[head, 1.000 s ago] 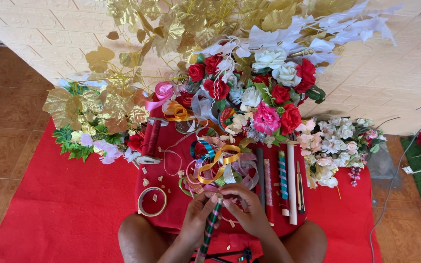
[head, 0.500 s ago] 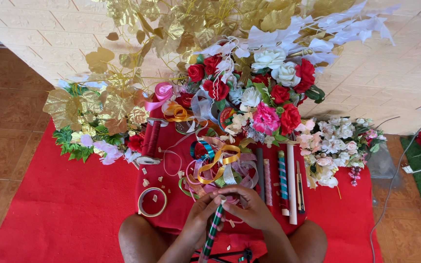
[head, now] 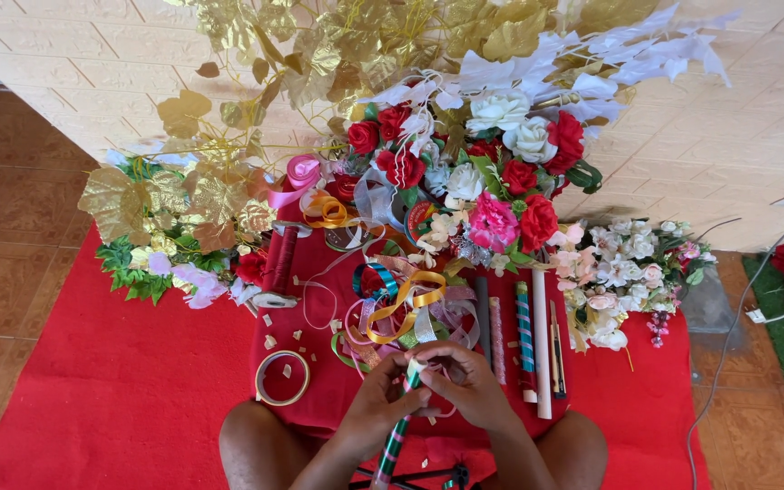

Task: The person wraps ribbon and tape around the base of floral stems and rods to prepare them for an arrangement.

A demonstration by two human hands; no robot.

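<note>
Both hands meet low in the middle of the head view. My left hand (head: 376, 399) grips a thin stick wrapped in green, red and white striped ribbon (head: 394, 440) that slants down toward my lap. My right hand (head: 465, 386) pinches the stick's upper tip, where a small pale piece shows between the fingers. Just beyond the hands lies a tangle of gold, green and pink ribbons (head: 401, 313) on a red cloth (head: 120, 399).
A tape ring (head: 282, 377) lies left of the hands. Several wrapped sticks (head: 525, 338) lie side by side to the right. Red, white and pink artificial flowers (head: 492, 181), gold leaves (head: 192, 195) and a white flower bunch (head: 623, 272) crowd the far side. A cable (head: 737, 318) runs at right.
The hands stay at the stick's tip. My right fingers have shifted slightly around the top end. Nothing else has moved.
</note>
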